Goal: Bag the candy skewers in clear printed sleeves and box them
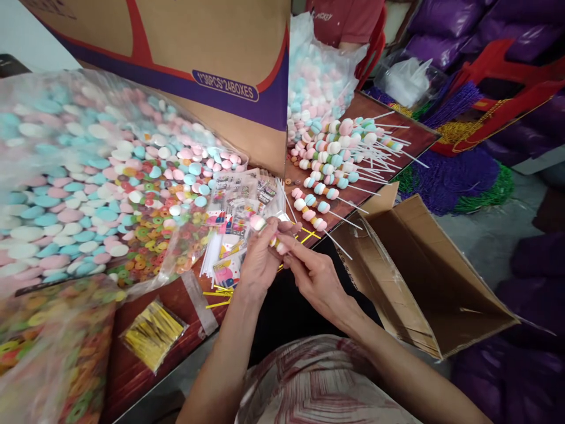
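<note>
Together, both hands [289, 256] bend their fingers around candy [274, 241].

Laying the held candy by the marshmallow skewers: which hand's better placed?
Right, probably: right hand is nearer the marshmallow skewers; left hand is farther off, though both touch the held candy.

Matt brown cardboard box [176, 35] beside glossy, crinkled clear plastic bags [48, 129].

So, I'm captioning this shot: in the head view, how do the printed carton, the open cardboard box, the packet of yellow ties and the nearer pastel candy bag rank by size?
Largest to smallest:
1. Printed carton and pastel candy bag: too alike to rank
2. Open cardboard box
3. Packet of yellow ties
</note>
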Available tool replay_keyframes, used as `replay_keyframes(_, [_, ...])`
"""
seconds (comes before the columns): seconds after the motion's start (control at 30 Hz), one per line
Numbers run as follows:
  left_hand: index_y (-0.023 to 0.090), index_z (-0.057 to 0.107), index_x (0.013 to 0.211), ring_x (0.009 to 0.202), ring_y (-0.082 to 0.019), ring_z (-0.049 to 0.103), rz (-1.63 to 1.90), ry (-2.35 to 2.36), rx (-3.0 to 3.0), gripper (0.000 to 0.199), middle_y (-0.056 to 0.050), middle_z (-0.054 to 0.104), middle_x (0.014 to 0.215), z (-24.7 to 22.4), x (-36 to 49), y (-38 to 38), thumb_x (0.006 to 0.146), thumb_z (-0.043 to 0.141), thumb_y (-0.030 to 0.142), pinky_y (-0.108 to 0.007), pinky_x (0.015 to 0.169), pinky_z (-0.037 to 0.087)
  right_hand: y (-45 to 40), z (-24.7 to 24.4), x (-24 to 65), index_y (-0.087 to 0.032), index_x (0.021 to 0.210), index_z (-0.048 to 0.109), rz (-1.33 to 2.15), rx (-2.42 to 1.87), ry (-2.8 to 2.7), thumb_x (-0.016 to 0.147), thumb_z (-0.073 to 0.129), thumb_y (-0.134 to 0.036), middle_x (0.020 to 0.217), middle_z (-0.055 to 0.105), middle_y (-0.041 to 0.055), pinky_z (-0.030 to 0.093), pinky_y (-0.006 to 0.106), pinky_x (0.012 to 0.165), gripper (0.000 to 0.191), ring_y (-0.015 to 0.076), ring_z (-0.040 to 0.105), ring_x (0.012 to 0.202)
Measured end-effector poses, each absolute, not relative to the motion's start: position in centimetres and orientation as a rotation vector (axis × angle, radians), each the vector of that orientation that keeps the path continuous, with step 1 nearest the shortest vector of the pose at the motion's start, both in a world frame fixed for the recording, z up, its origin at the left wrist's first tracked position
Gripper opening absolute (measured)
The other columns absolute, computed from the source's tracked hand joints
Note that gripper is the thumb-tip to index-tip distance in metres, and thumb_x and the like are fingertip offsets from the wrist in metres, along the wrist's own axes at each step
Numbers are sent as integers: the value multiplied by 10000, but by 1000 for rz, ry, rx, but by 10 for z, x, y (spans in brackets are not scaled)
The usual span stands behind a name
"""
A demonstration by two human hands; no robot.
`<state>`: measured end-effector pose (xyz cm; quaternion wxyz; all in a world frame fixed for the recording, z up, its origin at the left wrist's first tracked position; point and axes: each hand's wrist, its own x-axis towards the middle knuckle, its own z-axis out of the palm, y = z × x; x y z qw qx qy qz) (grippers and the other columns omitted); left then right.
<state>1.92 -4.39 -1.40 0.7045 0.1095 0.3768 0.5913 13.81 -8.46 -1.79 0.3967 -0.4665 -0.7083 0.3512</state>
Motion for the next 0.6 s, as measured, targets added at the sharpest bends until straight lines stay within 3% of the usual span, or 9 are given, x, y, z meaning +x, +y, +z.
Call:
replay_keyframes(0.13, [177,652,824,931,-217,727,1330,854,194,169,-26,721,794,-10,13,-40,795,756,307,-263,730,559,-93,-21,149,-196,1409,498,909,-1242,-1811,973,477,-179,739,721,-17,560,221,635,438,114,657,580])
replay_keyframes(0.23, [158,640,772,901,-208,728,1315,856,250,188,-13,676,706,-10,14,-41,791,759,303,-228,681,541,-93,-30,150,-196,1317,589,720,-1249,-1812,983,474,-188,913,761,49,569,236,685,354,135,708,695])
replay_keyframes(0.33, [137,634,730,836,-184,726,1296,866,316,221,-5,652,667,-10,16,-44,756,787,294,-209,667,527,-89,-39,150,-202,1345,579,487,-1193,-1906,978,455,-152,1111,745,99,581,277,786,391,179,736,884])
replay_keyframes(0.5, [139,650,758,846,-215,734,1219,925,359,224,-13,680,683,-11,23,-48,708,820,276,-302,816,549,-88,-44,144,-114,1335,602,244,-1197,-2103,960,436,-104,835,760,104,585,282,694,410,187,723,693])
replay_keyframes(0.6, [144,640,740,886,-230,735,1218,908,313,215,-18,700,723,-15,27,-50,714,813,270,-333,870,546,-88,-41,135,-103,1324,609,309,-1213,-2038,965,424,-109,924,762,134,599,296,750,404,203,738,780])
